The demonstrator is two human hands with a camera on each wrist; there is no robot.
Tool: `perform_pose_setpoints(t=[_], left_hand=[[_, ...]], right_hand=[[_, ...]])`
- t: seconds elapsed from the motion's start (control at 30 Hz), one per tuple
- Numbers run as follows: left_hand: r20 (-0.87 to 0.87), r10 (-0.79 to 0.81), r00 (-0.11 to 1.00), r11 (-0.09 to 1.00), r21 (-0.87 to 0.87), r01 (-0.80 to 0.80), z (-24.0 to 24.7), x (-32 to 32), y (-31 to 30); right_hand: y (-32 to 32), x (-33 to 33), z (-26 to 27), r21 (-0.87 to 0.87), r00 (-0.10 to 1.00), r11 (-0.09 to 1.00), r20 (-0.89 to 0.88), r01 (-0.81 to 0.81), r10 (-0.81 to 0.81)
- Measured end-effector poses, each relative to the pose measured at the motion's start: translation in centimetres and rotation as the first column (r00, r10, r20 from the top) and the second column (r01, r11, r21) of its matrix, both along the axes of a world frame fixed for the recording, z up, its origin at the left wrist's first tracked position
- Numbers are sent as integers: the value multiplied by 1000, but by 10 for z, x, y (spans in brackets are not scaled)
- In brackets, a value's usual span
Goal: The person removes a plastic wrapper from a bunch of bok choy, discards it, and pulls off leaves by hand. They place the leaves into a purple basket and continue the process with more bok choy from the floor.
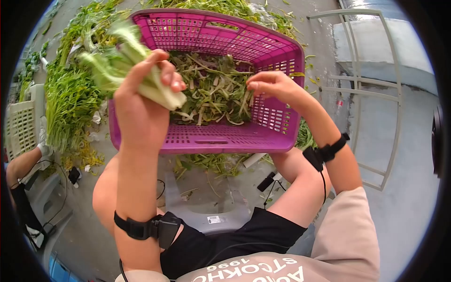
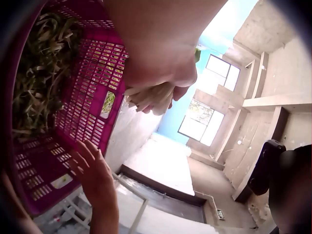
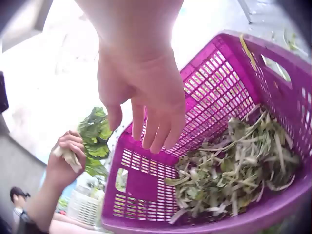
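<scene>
In the head view my left hand [image 1: 141, 103] grips a leafy green vegetable [image 1: 152, 87] by its pale stalk end, above the left side of a purple crate [image 1: 206, 141]. The leaves are blurred. My right hand [image 1: 277, 88] hangs over the crate's right side, its fingers loosely bent and holding nothing. The right wrist view shows this hand [image 3: 146, 102] with relaxed fingers pointing down. Wilted leaves and stems [image 1: 211, 89] cover the crate's bottom. In the left wrist view pale stalks [image 2: 153, 97] show below my left hand [image 2: 156, 68].
Piles of long green vegetables [image 1: 70, 103] lie on the floor left of and behind the crate. A metal frame [image 1: 399, 94] stands at the right. At the far left are a pale basket [image 1: 21, 127] and another person's arm [image 1: 23, 167]. A grey stool [image 1: 206, 211] is below me.
</scene>
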State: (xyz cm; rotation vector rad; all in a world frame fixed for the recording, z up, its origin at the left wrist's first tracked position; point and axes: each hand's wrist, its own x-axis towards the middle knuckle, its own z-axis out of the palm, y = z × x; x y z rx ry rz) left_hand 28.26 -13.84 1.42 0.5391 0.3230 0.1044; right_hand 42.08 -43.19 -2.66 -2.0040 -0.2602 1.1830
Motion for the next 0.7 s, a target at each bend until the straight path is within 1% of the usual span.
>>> perform_pose_setpoints(t=[0.03, 0.17, 0.2, 0.23, 0.3, 0.37, 0.4, 0.43, 0.47, 0.5, 0.53, 0.57, 0.6, 0.63, 0.7], left_hand=[[5, 31, 999, 999, -4, -31, 3, -1, 3], [-25, 25, 999, 999, -27, -25, -2, -1, -1], [-45, 24, 999, 1000, -8, -25, -3, 0, -3], [-65, 23, 998, 1000, 11, -22, -4, 0, -5], [-93, 40, 995, 999, 24, -38, -6, 1, -5], [-122, 47, 991, 998, 40, -42, -7, 1, -6], [-128, 54, 990, 998, 42, -49, -6, 1, -5], [-134, 62, 989, 997, 45, -57, -6, 0, -4], [-162, 64, 985, 997, 54, -56, -7, 0, -2], [-161, 84, 983, 995, 60, -75, -7, 1, -1], [-194, 95, 976, 995, 58, -85, -6, 0, -1], [-230, 96, 968, 995, 53, -86, -7, 0, 0], [-251, 93, 964, 995, 42, -85, -8, 0, 0], [-259, 99, 961, 995, 45, -90, -8, 2, -1], [-304, 69, 950, 996, 76, -47, -5, 4, -6]], right_hand=[[0, 14, -9, -52, 999, 999, 41, -13, 15], [38, 45, -24, -190, 995, 982, 100, 2, 18], [48, 57, -34, -209, 993, 978, 108, -19, 43], [57, 70, -45, -193, 986, 980, 142, -54, 82], [73, 84, -69, -250, 984, 968, 176, 7, 38], [58, 99, -122, -315, 997, 948, 69, 46, -25], [45, 98, -149, -401, 997, 915, 71, 44, -17], [18, 99, -206, -515, 988, 853, 66, -83, 136], [-3, 92, -237, -621, 758, 598, 9, -507, 652], [-25, 81, -263, -676, 278, 134, -108, -724, 955], [-55, 60, -301, -737, 684, 460, -4, -494, 729], [-46, 43, -277, -713, 805, 475, -214, -516, 554], [-86, 41, -339, -653, 687, 393, -277, -648, 672], [-59, 25, -299, -722, 893, 531, -307, -444, 329], [-57, 14, -294, -634, 863, 588, -415, -502, 288]])
